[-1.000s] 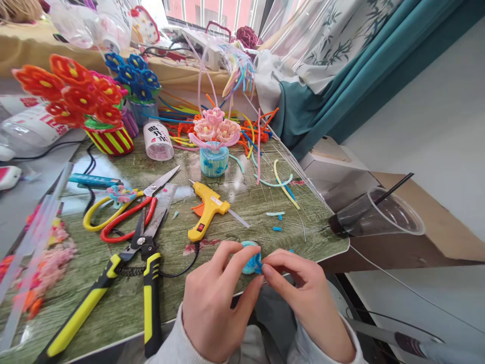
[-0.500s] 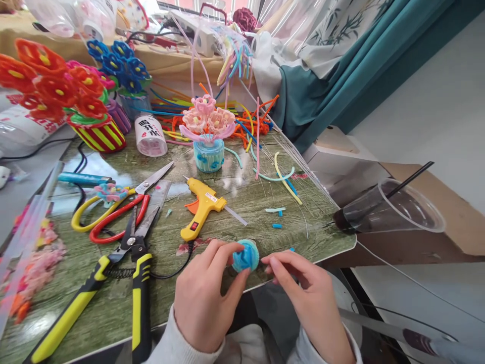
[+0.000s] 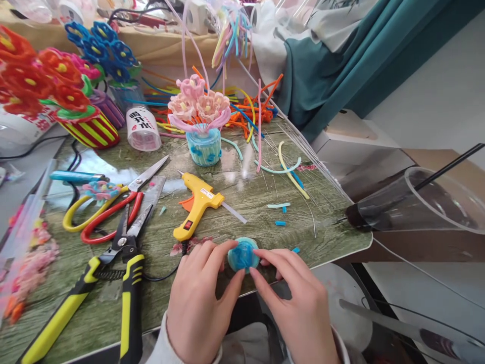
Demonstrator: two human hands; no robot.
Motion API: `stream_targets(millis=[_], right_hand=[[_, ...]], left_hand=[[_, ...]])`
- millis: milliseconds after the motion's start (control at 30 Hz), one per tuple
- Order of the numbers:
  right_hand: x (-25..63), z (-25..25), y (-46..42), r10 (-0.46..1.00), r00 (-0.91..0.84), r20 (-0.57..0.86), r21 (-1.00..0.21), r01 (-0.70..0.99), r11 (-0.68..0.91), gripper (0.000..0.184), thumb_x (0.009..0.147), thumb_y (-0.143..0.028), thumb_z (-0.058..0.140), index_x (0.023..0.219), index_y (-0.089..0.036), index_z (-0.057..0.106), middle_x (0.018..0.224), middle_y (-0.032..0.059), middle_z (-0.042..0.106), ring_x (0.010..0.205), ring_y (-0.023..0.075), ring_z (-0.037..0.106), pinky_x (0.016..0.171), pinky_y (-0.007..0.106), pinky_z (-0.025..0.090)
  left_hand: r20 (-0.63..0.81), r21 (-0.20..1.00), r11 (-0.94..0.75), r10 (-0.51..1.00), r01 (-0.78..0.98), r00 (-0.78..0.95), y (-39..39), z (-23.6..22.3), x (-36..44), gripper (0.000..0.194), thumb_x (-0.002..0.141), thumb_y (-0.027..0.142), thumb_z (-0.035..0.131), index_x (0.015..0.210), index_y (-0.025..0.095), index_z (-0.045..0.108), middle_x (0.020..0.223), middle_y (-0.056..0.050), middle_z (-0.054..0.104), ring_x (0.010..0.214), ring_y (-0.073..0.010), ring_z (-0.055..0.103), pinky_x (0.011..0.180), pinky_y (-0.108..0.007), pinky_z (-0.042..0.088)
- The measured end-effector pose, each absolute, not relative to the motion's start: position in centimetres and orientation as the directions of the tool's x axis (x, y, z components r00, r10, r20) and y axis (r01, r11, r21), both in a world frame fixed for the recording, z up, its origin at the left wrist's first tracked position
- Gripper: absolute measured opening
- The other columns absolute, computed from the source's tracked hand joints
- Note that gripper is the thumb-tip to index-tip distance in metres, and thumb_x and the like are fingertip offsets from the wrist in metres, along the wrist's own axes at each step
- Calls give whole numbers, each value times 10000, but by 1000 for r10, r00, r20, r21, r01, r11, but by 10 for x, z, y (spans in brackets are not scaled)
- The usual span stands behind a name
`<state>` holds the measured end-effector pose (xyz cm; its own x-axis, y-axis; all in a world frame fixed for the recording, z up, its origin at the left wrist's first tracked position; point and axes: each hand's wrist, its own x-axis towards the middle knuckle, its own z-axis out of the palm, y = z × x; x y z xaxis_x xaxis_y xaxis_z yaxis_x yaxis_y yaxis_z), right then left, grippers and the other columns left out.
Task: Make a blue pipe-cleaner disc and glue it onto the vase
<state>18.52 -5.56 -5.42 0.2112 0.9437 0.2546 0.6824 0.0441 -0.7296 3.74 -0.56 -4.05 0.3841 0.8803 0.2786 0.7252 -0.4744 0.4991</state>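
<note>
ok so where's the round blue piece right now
In the head view, the round blue piece is low in the centre, held between the left hand and right hand, below and right of the yellow glue gun.

1. A disc (image 3: 243,254) is sitting between the left grip (image 3: 204,303) and the right grip (image 3: 301,303), touched by both, near the front edge of the table (image 3: 259,230).
2. A glue gun (image 3: 197,207) is lying behind the left grip.
3. Scissors (image 3: 149,174) are lying left of the glue gun.
4. Shears (image 3: 132,303) are lying in front of the scissors, their blades overlapping the scissors' handles.
5. A flower pot (image 3: 204,146) is standing behind the glue gun, with a cup (image 3: 143,129) sitting to its left.
6. More flower pots (image 3: 91,129) are standing at the back left.
7. Scraps (image 3: 280,223) are lying right of the glue gun.
8. A drink cup (image 3: 390,207) is sitting at the table's right edge, a straw (image 3: 447,167) leaning in it.
</note>
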Motion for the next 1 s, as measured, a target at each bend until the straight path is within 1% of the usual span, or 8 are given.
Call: stream_targets(millis=[133, 233, 433, 600, 700, 833, 900, 1000], right_hand=[[183, -56, -56, 955, 200, 221, -709, 705, 16, 203, 906, -257, 609, 1099, -212, 652, 923, 52, 660, 825, 200, 613, 700, 310, 479], [182, -56, -54, 955, 209, 210, -709, 705, 2, 192, 910, -266, 600, 1085, -219, 663, 901, 52, 659, 810, 202, 618, 673, 302, 474], [181, -53, -50, 947, 232, 222, -717, 697, -3, 148, 898, -209, 579, 1008, -209, 678, 830, 39, 652, 735, 182, 610, 630, 280, 459], [184, -52, -48, 944, 247, 217, -741, 672, -6, 131, 885, -188, 579, 969, -220, 673, 774, 9, 624, 637, 144, 556, 587, 251, 443], [190, -53, -48, 957, 224, 182, -765, 644, -5, 159, 883, -202, 601, 1028, -237, 655, 758, -17, 593, 573, 119, 502, 550, 235, 426], [197, -54, -49, 976, 169, 137, -757, 654, -7, 304, 894, -269, 618, 1199, -269, 608, 781, -27, 564, 559, 111, 482, 540, 228, 423], [198, -54, -50, 981, 149, 121, -746, 666, -9, 319, 901, -301, 611, 1218, -270, 607, 772, -26, 548, 557, 116, 479, 555, 233, 433], [196, -54, -50, 983, 153, 104, -740, 672, -26, 283, 912, -302, 589, 1188, -261, 628, 751, -23, 530, 548, 124, 472, 559, 244, 436]], left_hand=[[294, 472, -480, 876, 739, 382, -7, -39, 39, 191, 876, 237, 542, 1043, 179, 614, 746, -32, 594, 714, -222, 627, 593, -325, 502], [298, 488, -460, 886, 741, 354, -9, -39, 43, 197, 892, 246, 497, 1040, 177, 607, 704, -11, 587, 628, -181, 625, 549, -284, 498], [223, 498, -377, 926, 781, 304, -12, -39, 47, 186, 846, 247, 544, 1030, 223, 563, 555, 83, 489, 464, -134, 577, 429, -228, 429], [187, 499, -350, 937, 793, 295, -9, -38, 47, 231, 820, 228, 562, 1051, 234, 559, 530, 110, 442, 424, -118, 542, 417, -218, 414], [167, 517, -346, 938, 783, 304, -8, -39, 44, 230, 819, 228, 569, 1047, 237, 550, 535, 114, 436, 417, -109, 524, 421, -213, 400], [123, 530, -331, 941, 781, 316, -10, -42, 42, 213, 835, 244, 561, 1045, 266, 532, 544, 116, 437, 434, -105, 519, 442, -210, 367], [100, 537, -286, 956, 794, 276, -11, -43, 44, 191, 851, 253, 537, 1040, 279, 528, 548, 112, 435, 448, -108, 518, 462, -216, 347], [57, 541, -188, 981, 820, 187, -14, -42, 49, 166, 852, 247, 517, 1012, 284, 538, 541, 103, 429, 468, -119, 520, 482, -231, 311]])
